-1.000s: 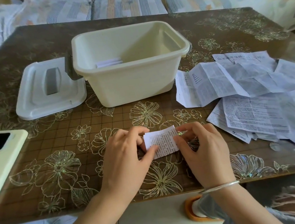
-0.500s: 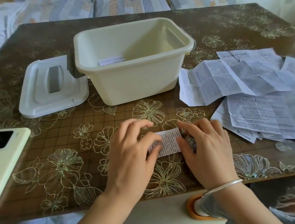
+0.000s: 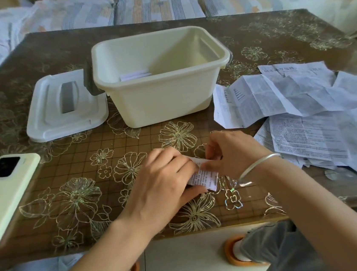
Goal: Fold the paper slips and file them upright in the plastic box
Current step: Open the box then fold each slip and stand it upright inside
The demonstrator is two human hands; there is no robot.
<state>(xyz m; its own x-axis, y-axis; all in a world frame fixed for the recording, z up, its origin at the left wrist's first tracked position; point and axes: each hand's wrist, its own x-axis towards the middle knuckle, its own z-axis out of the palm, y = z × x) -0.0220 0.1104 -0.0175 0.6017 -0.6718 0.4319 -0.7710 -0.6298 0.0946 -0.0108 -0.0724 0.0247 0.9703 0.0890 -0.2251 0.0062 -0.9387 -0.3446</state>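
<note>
Since the frame half a second back, both hands have closed in over the paper slip [image 3: 205, 178]. It lay flat between them and is now tilted and mostly covered.

Left hand [image 3: 162, 181] reaches in from the lower left of the frame, palm down and forearm angled up toward centre. Its fingers [image 3: 183, 163] are bent over the slip's left part and the thumb runs along the lower edge, so it grips the slip.

Right hand [image 3: 230, 154] comes in from the lower right, wrist cocked, with a silver bracelet [image 3: 258, 164] on it. Its fingers [image 3: 214, 151] are curled tight and the thumb tip meets the slip's upper edge, pinching it. Fingers of both hands are nearly closed and the two hands touch over the slip.

The slip sits low on the table [image 3: 52, 49] at lower centre, near the front edge. Only its printed lower right corner shows.

Plastic box [image 3: 162, 101] stands at upper centre, open, well apart from the hands. A few folded slips [image 3: 135, 75] show inside by its left near wall; cannot tell if they stand upright.

Lid [image 3: 65, 106] lies flat just left of the box. Phone [image 3: 6, 195] lies camera side up at the left edge. Loose unfolded papers [image 3: 303, 103] are heaped at the right, near the right hand. Striped cushions [image 3: 158, 6] run along the top.
</note>
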